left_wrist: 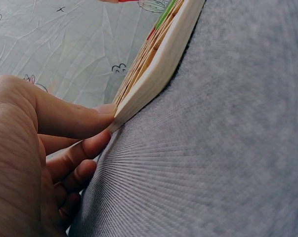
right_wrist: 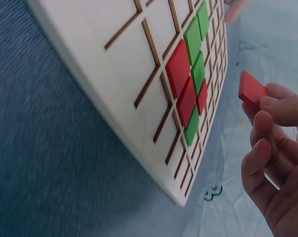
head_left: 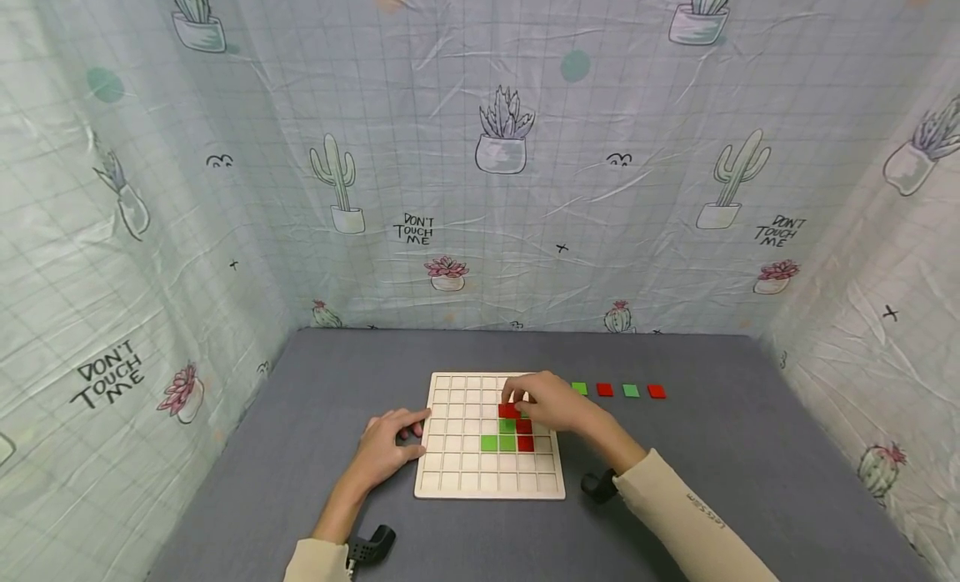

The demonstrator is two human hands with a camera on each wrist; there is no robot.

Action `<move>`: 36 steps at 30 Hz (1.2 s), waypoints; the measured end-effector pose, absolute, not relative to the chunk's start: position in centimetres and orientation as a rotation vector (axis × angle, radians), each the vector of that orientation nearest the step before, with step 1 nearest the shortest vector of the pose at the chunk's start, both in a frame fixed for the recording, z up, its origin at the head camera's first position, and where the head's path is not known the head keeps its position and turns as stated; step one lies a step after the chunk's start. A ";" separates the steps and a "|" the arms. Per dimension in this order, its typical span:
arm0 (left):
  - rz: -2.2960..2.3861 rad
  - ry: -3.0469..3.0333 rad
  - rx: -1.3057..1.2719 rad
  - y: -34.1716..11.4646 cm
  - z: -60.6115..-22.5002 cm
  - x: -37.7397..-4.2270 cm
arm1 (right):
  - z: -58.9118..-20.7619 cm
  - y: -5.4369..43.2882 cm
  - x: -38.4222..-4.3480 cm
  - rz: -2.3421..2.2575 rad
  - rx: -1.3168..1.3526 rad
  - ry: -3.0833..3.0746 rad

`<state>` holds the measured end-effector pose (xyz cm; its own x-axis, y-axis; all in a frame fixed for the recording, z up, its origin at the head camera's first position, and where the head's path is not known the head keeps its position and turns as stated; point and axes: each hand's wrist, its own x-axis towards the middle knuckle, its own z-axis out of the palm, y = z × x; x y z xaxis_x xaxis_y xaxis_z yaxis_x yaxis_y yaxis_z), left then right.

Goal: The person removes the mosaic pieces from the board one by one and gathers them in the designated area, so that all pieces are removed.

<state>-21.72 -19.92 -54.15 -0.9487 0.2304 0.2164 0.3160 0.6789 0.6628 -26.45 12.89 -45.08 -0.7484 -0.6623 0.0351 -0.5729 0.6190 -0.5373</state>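
Observation:
A pale wooden grid board (head_left: 450, 464) lies on the grey table. Several red and green square tiles sit in its cells right of centre, among them a green tile (head_left: 489, 443) and a red tile (head_left: 525, 443). My right hand (head_left: 551, 401) is over the board's upper right part, pinching a red tile (right_wrist: 251, 90) between thumb and fingers. In the right wrist view that tile is apart from the board. At the board's left edge, my left hand (head_left: 384, 444) touches the side with spread thumb and forefinger; the other fingers (left_wrist: 74, 160) bend loosely beside it.
Right of the board, loose tiles form a row near the back: a green tile (head_left: 579, 388), a red tile (head_left: 604, 389), another green tile (head_left: 631, 391) and another red tile (head_left: 657, 392). A printed cloth (head_left: 525, 207) hangs behind the table (head_left: 337, 357) and at both sides.

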 end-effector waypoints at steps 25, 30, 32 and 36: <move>-1.123 -2.779 -0.444 -19.9 -54.0 -21.6 | -43.1 17.6 -26.2 -0.814 -0.944 2.740; -1.116 -2.785 -0.439 -20.0 -54.0 -21.6 | -43.2 18.5 -26.3 -0.810 -0.949 2.759; -1.112 -2.787 -0.443 -19.9 -54.0 -21.6 | -43.2 19.0 -26.4 -0.797 -0.948 2.781; -1.114 -2.792 -0.439 -19.8 -53.9 -21.6 | -43.0 19.9 -26.4 -0.788 -0.923 2.807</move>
